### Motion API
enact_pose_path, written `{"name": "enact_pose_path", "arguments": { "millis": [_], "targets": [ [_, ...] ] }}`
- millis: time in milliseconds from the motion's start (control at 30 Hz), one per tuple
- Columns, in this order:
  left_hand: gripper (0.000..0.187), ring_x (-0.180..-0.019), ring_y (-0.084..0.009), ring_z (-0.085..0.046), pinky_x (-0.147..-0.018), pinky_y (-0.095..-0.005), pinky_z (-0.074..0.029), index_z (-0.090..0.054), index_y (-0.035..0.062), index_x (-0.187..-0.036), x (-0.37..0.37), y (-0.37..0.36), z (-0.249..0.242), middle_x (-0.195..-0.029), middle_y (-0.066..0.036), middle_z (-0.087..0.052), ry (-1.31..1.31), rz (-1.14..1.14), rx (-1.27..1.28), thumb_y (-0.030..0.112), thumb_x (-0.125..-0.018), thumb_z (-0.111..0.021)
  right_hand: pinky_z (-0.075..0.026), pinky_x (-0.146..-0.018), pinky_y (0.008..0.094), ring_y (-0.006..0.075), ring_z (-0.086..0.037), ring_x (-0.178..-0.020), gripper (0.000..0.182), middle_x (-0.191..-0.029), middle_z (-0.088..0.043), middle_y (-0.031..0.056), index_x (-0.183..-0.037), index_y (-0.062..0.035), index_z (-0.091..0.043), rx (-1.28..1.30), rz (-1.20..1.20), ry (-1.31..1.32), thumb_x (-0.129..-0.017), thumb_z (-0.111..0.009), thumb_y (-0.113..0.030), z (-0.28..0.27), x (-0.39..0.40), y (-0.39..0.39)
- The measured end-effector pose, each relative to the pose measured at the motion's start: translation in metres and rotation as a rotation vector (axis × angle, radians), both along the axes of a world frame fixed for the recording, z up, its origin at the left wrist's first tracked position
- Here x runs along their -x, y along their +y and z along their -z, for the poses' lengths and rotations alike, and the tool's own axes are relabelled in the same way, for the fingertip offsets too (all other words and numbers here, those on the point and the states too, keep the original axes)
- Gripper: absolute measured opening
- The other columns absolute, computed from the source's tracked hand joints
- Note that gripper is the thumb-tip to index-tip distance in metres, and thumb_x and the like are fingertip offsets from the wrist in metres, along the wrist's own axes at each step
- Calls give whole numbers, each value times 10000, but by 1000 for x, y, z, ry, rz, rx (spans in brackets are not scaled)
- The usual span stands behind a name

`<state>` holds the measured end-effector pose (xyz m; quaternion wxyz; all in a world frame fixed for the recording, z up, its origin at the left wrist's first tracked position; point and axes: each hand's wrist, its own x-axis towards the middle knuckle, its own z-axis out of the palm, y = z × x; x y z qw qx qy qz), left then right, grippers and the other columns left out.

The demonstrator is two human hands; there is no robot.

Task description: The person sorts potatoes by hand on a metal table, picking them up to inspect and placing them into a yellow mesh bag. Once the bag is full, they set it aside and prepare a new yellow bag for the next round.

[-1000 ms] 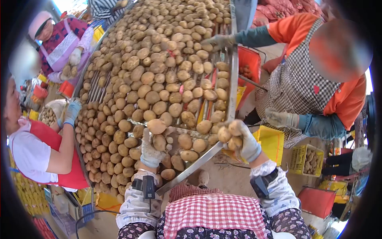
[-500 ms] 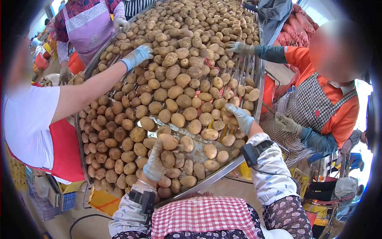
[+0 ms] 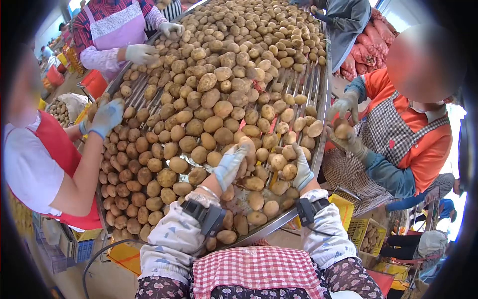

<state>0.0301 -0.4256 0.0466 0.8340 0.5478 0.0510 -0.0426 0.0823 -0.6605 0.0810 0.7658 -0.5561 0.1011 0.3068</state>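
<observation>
Many brown potatoes (image 3: pixel 222 110) are heaped on a slatted metal sorting table (image 3: pixel 279 223) in front of me. My left hand (image 3: pixel 230 167), in a pale glove, curls around a potato (image 3: pixel 248 148) near the middle of the table's close end. To the right, my right hand (image 3: pixel 303 172), also gloved, has its fingers around potatoes, one of them a small round potato (image 3: pixel 289 172) against the palm side. The fingers' undersides are partly hidden by the potatoes.
On the left, a co-worker's gloved hand (image 3: pixel 107 117) is at the table edge. Another co-worker's glove (image 3: pixel 142 54) is at the far left. A person on the right holds a potato (image 3: pixel 342 129). A yellow crate (image 3: pixel 359 231) and red sacks (image 3: pixel 371 42) stand on the right.
My left hand has moved up and right, closer to my right hand, which has shifted slightly down. The left co-worker's hand drew back to the edge. The right co-worker's hands came together off the table.
</observation>
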Motion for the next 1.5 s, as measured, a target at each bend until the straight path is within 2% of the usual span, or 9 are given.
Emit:
{"name": "enact_pose_path", "arguments": {
  "millis": [200, 367, 400, 567, 1067, 1167, 1333, 1433, 1500],
  "targets": [
    [380, -546, -97, -531, -475, -264, -443, -593, 63, -1024, -43, -19, -49, -726, -13, -585, 374, 393, -347, 431, -949, -538, -600, -605, 385, 279, -687, -849, 664, -1058, -651, 138, -1211, -46, -546, -334, -71, 190, -865, -529, -612, -6, -7, -18],
    [562, -1006, -143, -584, -853, -281, -485, -555, 33, -1253, -15, -41, -35, -1113, -90, -637, 262, 263, -588, 442, -876, -638, -559, -709, 411, 218, -626, -1031, 663, -1216, -585, 71, -1259, -90, -529, -245, -39, 144, -888, -465, -635, 10, 4, -15],
    [630, -1057, -224, -599, -894, -320, -479, -545, 32, -1270, -14, -49, -58, -1147, -139, -635, 233, 303, -953, 491, -849, -642, -560, -715, 412, 219, -630, -1019, 635, -1198, -593, 67, -1252, -101, -535, -212, -13, 227, -897, -459, -622, 6, -1, -14],
    [722, -1150, -333, -571, -944, -366, -459, -528, 33, -1299, -37, -57, -71, -1223, -213, -599, 277, 433, -1125, 598, -849, -560, -561, -689, 411, 218, -652, -936, 575, -1111, -624, 56, -1206, -137, -559, -186, -25, 432, -908, -438, -613, -11, -8, -20],
    [583, -773, -91, -517, -678, -238, -456, -571, 50, -1202, -60, -44, -26, -924, -1, -599, 387, 603, -378, 561, -932, -498, -577, -691, 401, 222, -640, -1007, 591, -1181, -605, 63, -1265, -134, -536, -89, -327, 499, -900, -476, -595, -8, -48, -41],
    [546, -912, -66, -498, -778, -208, -440, -541, 36, -1255, -45, -48, -48, -1069, -12, -582, 541, 620, -361, 494, -963, -492, -578, -669, 383, 196, -647, -972, 622, -1161, -607, 70, -1280, -117, -510, 52, -327, 421, -887, -496, -599, -18, -51, -43],
    [590, -939, -97, -537, -838, -248, -450, -565, 52, -1235, -24, -54, -25, -1028, -28, -621, 422, 476, -343, 554, -931, -504, -547, -723, 402, 182, -637, -988, 651, -1136, -627, 76, -1260, -135, -526, 233, -452, 442, -864, -491, -650, -33, -63, -26],
    [555, -715, -160, -613, -640, -325, -550, -564, 64, -1158, -16, -57, 10, -953, -73, -620, 553, 116, -5, 563, -918, -515, -513, -815, 317, 165, -623, -988, 565, -1114, -634, 48, -1243, -83, -556, 170, -434, 452, -904, -533, -535, -24, -66, -9],
    [578, -803, -177, -618, -715, -311, -548, -536, 51, -1209, -25, -51, -17, -1039, -91, -612, 685, 223, 162, 557, -937, -477, -502, -930, 353, 208, -627, -997, 527, -1146, -613, 86, -1243, -72, -529, 86, -419, 462, -915, -537, -484, 3, -67, -9]
  ]
}}
